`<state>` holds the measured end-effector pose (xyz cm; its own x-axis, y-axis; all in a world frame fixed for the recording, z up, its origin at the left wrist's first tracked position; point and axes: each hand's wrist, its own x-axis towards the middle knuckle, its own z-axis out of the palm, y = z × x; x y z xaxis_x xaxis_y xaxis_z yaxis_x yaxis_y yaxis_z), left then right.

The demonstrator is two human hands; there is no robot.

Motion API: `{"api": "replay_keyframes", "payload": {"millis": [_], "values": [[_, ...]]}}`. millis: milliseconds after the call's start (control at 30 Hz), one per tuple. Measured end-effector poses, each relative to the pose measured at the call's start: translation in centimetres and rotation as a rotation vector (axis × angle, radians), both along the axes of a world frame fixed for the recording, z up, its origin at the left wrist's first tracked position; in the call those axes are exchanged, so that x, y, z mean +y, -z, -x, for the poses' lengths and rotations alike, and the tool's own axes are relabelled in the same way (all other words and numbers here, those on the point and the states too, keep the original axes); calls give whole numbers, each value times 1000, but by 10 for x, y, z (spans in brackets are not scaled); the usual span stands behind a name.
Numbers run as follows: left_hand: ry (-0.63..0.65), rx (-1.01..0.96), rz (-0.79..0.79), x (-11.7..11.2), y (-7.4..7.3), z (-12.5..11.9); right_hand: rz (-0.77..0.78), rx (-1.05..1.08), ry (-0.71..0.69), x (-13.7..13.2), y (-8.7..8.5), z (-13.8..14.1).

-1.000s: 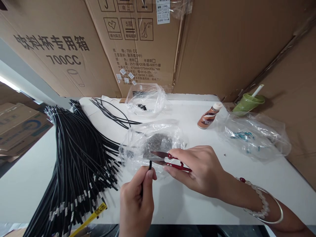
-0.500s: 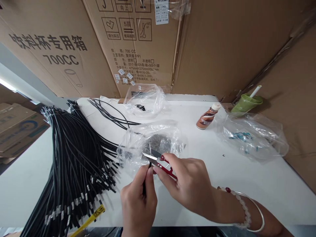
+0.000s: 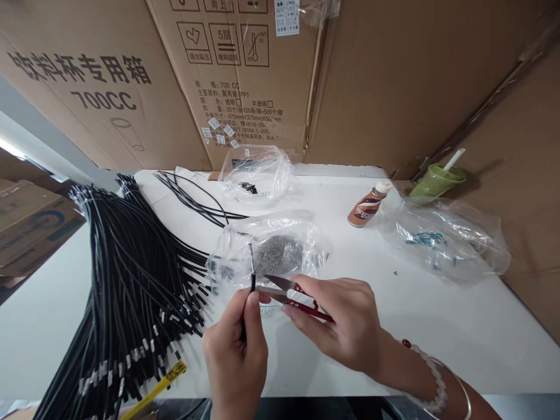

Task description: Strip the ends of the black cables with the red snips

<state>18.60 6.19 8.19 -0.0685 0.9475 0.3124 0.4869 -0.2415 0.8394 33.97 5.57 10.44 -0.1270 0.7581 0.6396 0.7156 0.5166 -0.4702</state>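
My left hand (image 3: 236, 356) pinches a thin black cable (image 3: 252, 274) upright between thumb and fingers; its bare tip sticks up above my fingertips. My right hand (image 3: 345, 324) grips red-handled thread snips (image 3: 291, 293), whose blades point left and sit against the cable just above my left fingers. Right behind them lies a clear plastic bag (image 3: 266, 251) with a grey heap of small metal parts inside. A big bundle of black cables (image 3: 126, 280) with white bands near their ends fans across the left of the white table (image 3: 415, 326).
A second clear bag (image 3: 258, 175) with a few dark parts lies at the back. A brown drink bottle (image 3: 367, 205), a green cup with a straw (image 3: 437, 181) and a bag of blue parts (image 3: 441, 242) sit at the right. Cardboard boxes (image 3: 245, 76) wall the back and right.
My left hand slid the cable upward, so more of its tip shows above my fingers. The snips shifted slightly and now sit against the cable lower down, blades nearly level.
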Motion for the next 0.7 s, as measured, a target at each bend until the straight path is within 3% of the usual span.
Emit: {"api": "replay_keyframes", "payload": {"millis": [200,400,700], "values": [[25,-35,23,0,-1,-1,-19,-55,-36,12,5,0],[6,-110,170,-2,1,2,-9,-91,-72,20,2,-8],[29,-77,281,2,-4,-2,414,-120,-139,37,-9,-26]]}}
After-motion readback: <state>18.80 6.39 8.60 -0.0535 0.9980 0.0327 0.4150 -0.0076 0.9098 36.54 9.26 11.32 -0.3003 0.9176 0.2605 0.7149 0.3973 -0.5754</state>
